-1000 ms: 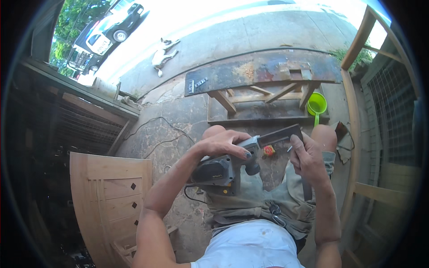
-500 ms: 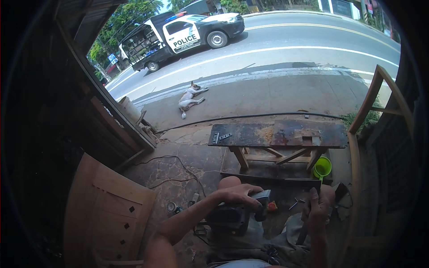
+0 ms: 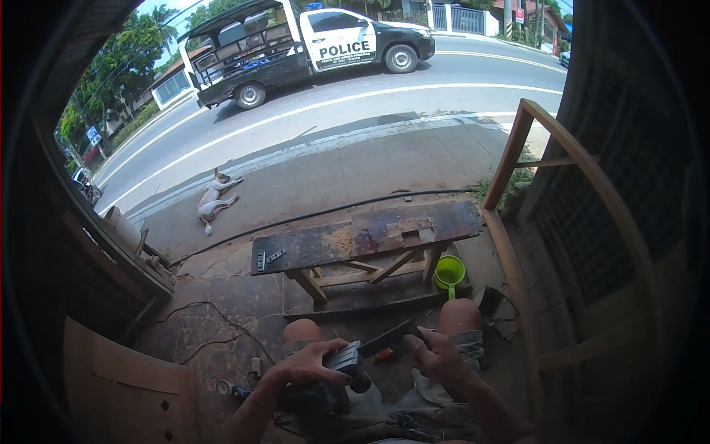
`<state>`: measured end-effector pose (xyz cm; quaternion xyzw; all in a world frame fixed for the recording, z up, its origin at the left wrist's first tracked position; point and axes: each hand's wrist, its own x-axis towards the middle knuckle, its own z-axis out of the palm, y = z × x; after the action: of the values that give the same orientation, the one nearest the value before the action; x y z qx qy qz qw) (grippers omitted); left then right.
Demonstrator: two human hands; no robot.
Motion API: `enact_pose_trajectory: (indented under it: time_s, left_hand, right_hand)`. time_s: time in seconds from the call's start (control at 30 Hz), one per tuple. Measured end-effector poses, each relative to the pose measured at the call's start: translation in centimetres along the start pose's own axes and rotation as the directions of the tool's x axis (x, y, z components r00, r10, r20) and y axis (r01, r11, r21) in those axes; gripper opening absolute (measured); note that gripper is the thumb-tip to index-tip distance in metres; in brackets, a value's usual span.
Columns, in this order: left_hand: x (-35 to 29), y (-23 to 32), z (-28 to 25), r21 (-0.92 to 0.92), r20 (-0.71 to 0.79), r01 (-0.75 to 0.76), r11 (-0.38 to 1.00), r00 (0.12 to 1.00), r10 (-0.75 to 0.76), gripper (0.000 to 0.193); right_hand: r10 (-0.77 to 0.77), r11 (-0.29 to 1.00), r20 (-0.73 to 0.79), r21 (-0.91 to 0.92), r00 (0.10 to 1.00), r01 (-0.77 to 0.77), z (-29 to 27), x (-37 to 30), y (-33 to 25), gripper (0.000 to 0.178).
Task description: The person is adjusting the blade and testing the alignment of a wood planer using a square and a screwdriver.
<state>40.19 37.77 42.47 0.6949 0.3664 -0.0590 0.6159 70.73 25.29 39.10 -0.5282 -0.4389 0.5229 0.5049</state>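
Power planer (image 3: 318, 399), down on the lap (image 3: 392, 411) left of centre, its body in deep shade! Sweeping in from the left: a wooden panel (image 3: 126, 377), pale and diamond-marked, then a small round-headed tool (image 3: 235, 390) on the floor (image 3: 244, 296). Here's the left hand (image 3: 314, 364), thumb and fingers spread wide but clasping the planer's metal base (image 3: 344, 358). Beyond it, the bench (image 3: 303, 255): two little metal pieces (image 3: 275, 256) by its near-left corner, shavings (image 3: 344, 240) scattered between its long edges. Now a dark flat bar (image 3: 388, 339), slanting up rightward, its left end right at the base; touching or not, I can't tell. Right hand (image 3: 436, 357), thumb and fingers closed on the bar's right end! Green dipper (image 3: 450, 276) below the bench's near-right corner, and a wooden frame (image 3: 509, 251) standing far right.
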Motion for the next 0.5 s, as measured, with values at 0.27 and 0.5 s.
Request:
enact_pose_trajectory:
  time_s: [0.27,0.5]
  left_hand:
    - [-0.3,1.6,-0.2,-0.044,-0.124,-0.048,0.998,0.991,0.042,0.087]
    - [0.1,0.7,0.3,0.014,-0.148,-0.05,0.999,0.988,0.052,0.089]
  right_hand:
    - [-0.004,0.989,0.008,0.15,1.0,0.002,0.1,-1.3,-4.3,0.028]
    - [0.064,0.981,0.007,0.184,0.998,-0.065,-0.6,-1.3,-3.8,0.027]
